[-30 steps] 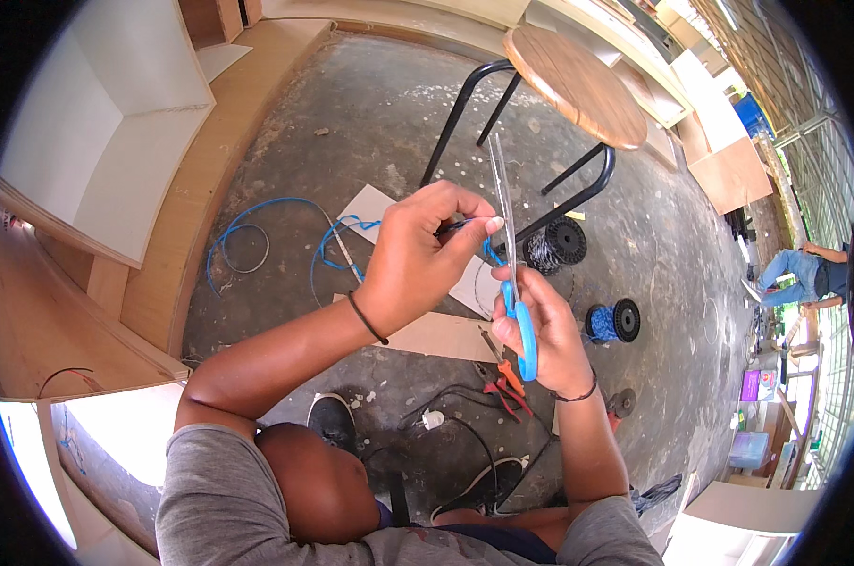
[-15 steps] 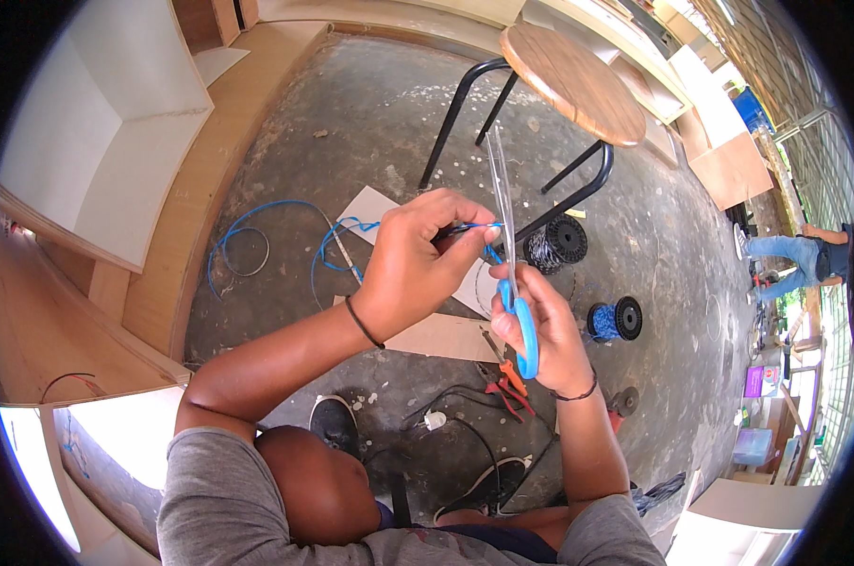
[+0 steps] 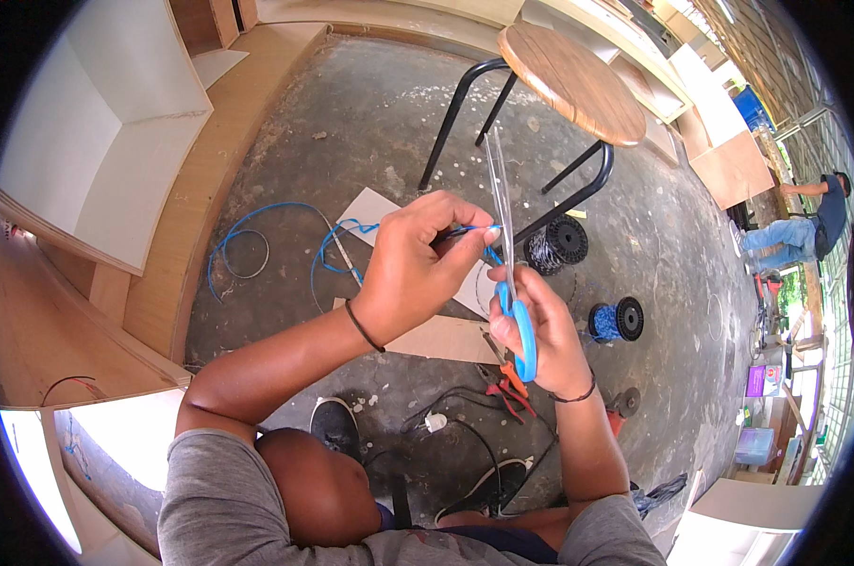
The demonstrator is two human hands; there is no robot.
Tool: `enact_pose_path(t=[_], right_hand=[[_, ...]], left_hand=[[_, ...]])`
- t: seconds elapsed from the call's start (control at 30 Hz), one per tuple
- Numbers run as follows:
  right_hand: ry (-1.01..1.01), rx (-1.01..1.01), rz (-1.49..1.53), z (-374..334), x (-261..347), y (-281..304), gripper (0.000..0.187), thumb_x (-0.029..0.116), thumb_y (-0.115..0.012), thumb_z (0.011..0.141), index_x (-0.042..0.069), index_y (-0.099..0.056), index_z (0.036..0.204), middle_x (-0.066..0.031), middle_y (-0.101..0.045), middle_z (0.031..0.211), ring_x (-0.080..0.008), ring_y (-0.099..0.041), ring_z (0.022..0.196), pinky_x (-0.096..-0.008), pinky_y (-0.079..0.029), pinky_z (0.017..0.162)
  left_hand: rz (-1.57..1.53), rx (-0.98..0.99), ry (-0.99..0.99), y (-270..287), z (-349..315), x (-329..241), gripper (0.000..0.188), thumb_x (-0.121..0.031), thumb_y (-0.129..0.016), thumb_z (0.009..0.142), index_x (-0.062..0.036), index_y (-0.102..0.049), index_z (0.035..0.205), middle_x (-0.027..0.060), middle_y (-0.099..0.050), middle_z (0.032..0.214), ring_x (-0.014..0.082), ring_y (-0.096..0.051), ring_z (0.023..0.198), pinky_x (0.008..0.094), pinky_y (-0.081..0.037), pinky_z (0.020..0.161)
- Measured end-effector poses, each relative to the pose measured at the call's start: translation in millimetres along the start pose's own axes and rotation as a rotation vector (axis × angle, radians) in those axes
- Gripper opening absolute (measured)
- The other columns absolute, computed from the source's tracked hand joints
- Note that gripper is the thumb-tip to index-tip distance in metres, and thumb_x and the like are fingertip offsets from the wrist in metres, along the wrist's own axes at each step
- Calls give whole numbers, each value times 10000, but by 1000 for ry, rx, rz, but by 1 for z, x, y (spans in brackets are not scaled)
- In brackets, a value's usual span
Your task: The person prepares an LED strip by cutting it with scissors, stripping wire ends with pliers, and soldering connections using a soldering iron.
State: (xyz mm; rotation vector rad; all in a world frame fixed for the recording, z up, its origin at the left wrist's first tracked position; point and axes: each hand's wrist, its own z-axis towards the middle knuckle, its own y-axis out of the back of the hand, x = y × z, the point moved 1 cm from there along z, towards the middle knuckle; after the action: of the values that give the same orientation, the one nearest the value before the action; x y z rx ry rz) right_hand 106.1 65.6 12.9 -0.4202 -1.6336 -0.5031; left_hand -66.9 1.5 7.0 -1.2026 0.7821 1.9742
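Observation:
My left hand [image 3: 416, 247] is closed in a pinch on a thin blue and dark cord [image 3: 465, 229], its tip showing past the thumb. A length of blue cord [image 3: 274, 206] lies in loops on the floor to the left. In my right hand [image 3: 557, 340] is a pair of scissors [image 3: 525, 341] with light blue handles. The long blades point up and away, nearly together, right beside the left fingertips. They meet the cord's end there; whether they grip it I cannot tell. Fingers partly hide the handle loops.
A round wooden stool [image 3: 578, 80] with black legs stands ahead. Right of my hands lie a black-and-white cord spool [image 3: 567, 241] and a blue cord spool [image 3: 627, 319]. Orange-handled pliers [image 3: 514, 377] and a white plug [image 3: 435, 422] lie nearer. Another person [image 3: 814, 222] is at far right.
My hands and the scissors hold almost the same place, with only a slight shift of the scissors. At far right the other person has moved, with more of the upper body now showing.

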Motion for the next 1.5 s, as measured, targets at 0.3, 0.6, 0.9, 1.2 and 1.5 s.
enact_pose_path(t=[0.3, 0.6, 0.9, 1.2, 1.5], right_hand=[[39, -13, -38, 1, -2, 0, 498, 197, -673, 851, -19, -442, 1235, -14, -524, 892, -72, -480, 801, -220, -411, 718], [102, -74, -114, 2, -7, 0, 478, 107, -712, 825, -23, -471, 1217, 8, -504, 790, -54, -463, 689, -213, -413, 622], [107, 1, -137, 8, 5, 13, 501, 91, -729, 810, -44, -485, 1227, 8, -542, 867, -42, -477, 736, -198, -410, 660], [33, 112, 16, 6, 8, 10, 473, 64, -687, 841, -23, -460, 1246, 19, -483, 836, -55, -474, 766, -215, -401, 672], [14, 107, 39, 4, 10, 8, 465, 69, -690, 834, -10, -467, 1233, 15, -461, 845, -59, -449, 758, -210, -384, 668]], left_hand=[[10, -17, -11, 0, 1, -2, 75, -67, -688, 819, -13, -645, 848, -9, -580, 707, 31, -459, 609, 211, -364, 529], [32, -25, -45, 0, 2, -1, 80, -72, -690, 822, -12, -642, 845, -4, -583, 724, 40, -479, 629, 218, -383, 548], [-99, 15, 75, 1, 3, -1, 84, -91, -657, 862, -10, -641, 872, -23, -579, 730, 22, -500, 647, 203, -396, 557], [-61, 23, 21, 2, 1, 0, 77, -73, -671, 843, -23, -643, 894, -39, -569, 722, 15, -436, 608, 200, -348, 527], [-29, 40, -2, 4, 1, -6, 73, -86, -680, 829, -31, -673, 877, -5, -578, 760, 48, -445, 632, 224, -349, 548]])
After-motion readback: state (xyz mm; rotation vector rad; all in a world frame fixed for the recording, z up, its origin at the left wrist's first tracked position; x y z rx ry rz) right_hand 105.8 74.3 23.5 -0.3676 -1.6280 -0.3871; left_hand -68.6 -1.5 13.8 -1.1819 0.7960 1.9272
